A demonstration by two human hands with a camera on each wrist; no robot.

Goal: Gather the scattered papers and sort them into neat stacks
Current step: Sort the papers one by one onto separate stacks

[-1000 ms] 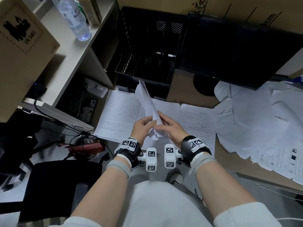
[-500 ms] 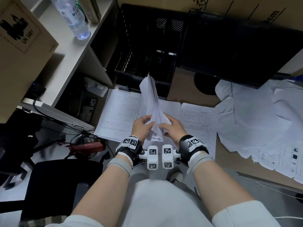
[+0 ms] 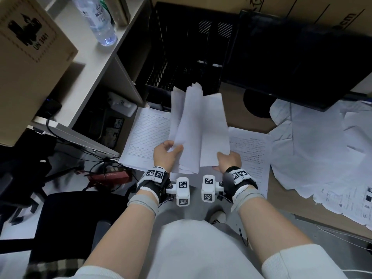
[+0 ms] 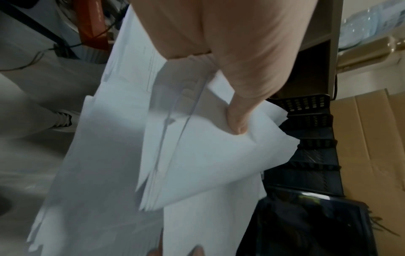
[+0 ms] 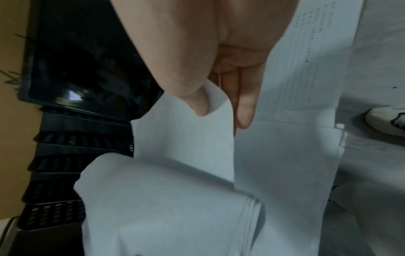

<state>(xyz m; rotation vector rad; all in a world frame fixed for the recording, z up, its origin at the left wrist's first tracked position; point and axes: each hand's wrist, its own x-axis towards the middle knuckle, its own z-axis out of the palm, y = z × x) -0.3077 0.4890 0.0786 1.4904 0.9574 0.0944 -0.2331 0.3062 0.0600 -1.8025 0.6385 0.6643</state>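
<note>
White sheets, a loose bundle of papers [image 3: 198, 129], are held up in front of the person, above the floor and fanned out so the top edges lean away from one another. The left hand [image 3: 165, 156] grips the bundle's lower left edge, thumb [image 4: 237, 119] pressed on the front of the sheets and the other fingers hidden behind them. The right hand [image 3: 228, 161] pinches the lower right corner, thumb [image 5: 197, 102] on one face and a finger [image 5: 244, 110] on the other. The sheets in the bundle are not squared up; their edges stand staggered.

Beneath the bundle lie two printed pages flat on the floor, a form [image 3: 147, 135] to the left and a page of text [image 3: 251, 156] to the right. Further right a heap of crumpled papers [image 3: 322, 150] spreads over a sheet of brown cardboard [image 3: 281, 200]. Behind the bundle stands a black mesh tray rack [image 3: 187, 57], and beside it a dark monitor [image 3: 298, 57] leans against a cardboard box [image 3: 302, 9]. To the left a pale shelf [image 3: 96, 63] carries a plastic water bottle [image 3: 96, 19]. A red device [image 3: 112, 177] with cables sits on the floor near the left wrist.
</note>
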